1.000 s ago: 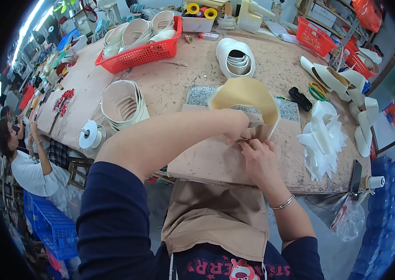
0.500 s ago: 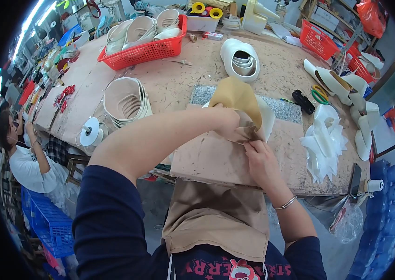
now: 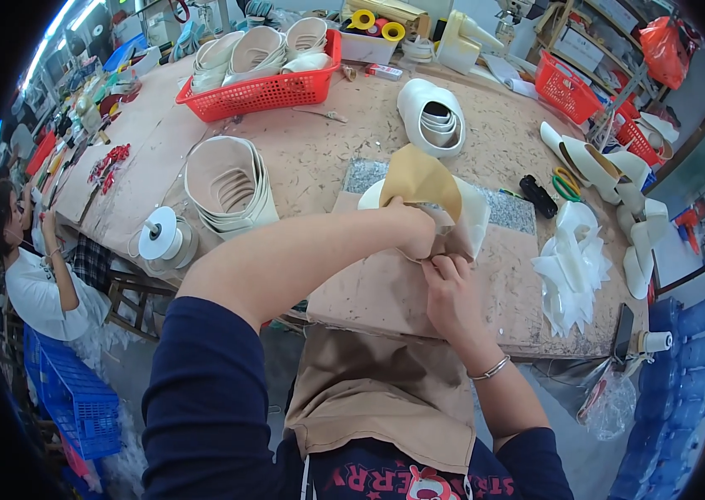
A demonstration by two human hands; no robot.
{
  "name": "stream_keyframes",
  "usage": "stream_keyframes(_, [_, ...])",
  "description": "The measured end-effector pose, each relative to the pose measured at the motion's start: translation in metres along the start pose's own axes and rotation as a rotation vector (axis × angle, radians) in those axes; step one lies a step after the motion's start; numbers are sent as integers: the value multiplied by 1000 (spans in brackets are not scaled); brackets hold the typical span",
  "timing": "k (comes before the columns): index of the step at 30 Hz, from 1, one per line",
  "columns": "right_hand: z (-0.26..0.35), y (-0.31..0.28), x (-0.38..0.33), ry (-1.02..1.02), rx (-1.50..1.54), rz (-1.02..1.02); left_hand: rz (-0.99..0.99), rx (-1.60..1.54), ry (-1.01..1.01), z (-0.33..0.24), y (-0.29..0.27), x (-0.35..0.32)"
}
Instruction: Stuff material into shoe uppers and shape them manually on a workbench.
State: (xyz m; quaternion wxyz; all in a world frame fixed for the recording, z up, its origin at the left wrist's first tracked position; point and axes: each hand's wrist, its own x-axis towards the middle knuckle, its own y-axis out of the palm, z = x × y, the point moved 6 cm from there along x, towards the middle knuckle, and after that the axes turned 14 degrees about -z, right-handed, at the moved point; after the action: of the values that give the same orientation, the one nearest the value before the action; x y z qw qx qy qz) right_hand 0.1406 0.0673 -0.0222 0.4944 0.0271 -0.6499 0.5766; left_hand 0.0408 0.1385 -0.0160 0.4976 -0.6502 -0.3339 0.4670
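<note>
Grip pinched closed: left hand [image 3: 416, 230] and right hand [image 3: 451, 287] hold a tan-lined piece [image 3: 421, 177], likely light, pliable, best held by its edge.

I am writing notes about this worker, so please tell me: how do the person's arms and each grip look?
The sleeves are plain dark navy and end near the elbows, leaving the forearms bare. A thin silver-coloured bangle circles the right wrist. No glove shows on the left grip or the right grip.
</note>
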Motion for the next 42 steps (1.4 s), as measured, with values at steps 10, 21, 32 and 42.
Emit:
stream_keyframes(10, [-6,0,-2,73,104,12,-208,-67,225,31,-8,-21])
stream_keyframes(21, [-8,-2,1,74,144,-3,-48,-7,-60,26,0,-18])
stream_keyframes(32, [17,10,8,8,80,-18,-100,-69,-130,18,-3,-29])
stream_keyframes(42, [20,20,6,53,111,-10,-251,166,457,35,-14,-43])
